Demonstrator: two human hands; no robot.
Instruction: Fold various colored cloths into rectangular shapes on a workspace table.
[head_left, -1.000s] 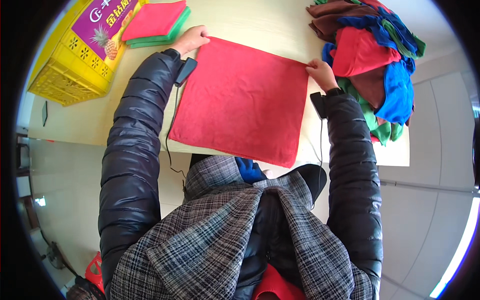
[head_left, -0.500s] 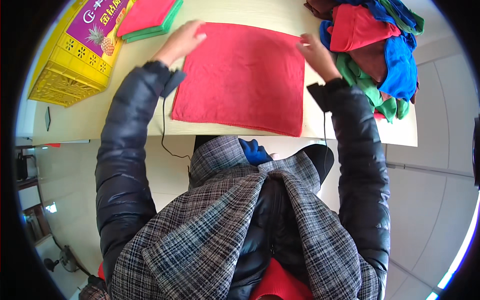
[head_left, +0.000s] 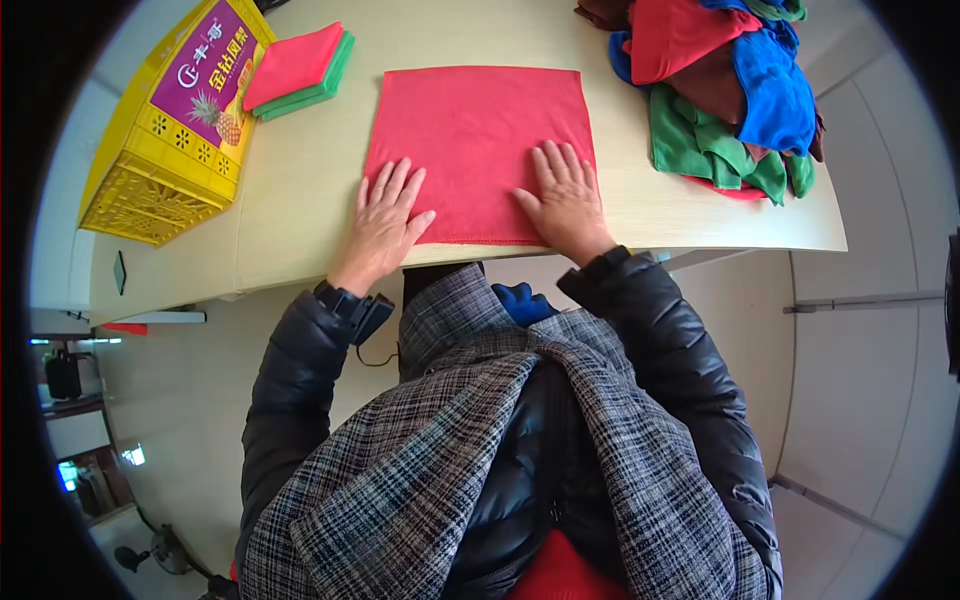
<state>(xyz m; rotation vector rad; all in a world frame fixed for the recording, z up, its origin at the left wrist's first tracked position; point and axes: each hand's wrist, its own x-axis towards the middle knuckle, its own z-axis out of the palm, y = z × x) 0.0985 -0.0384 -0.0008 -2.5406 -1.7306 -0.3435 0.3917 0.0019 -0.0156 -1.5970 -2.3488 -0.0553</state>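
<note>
Square red fabric cloth (head_left: 480, 125) here, surely light, limp, best pinched by corners; left hand (head_left: 383, 222) at eight o'clock, right hand (head_left: 570, 205) at four, both grips spread flat!

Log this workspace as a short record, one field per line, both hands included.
Surface: pale table
Centre: red cloth, spread out, unfolded
Left hand: open, palm down over the cloth's lower left edge
Right hand: open, palm down on the cloth's lower right part
Far left: yellow crate with a purple panel
Beside crate: folded stack, red above green
Right: loose pile of red, blue, brown and green cloths
</note>
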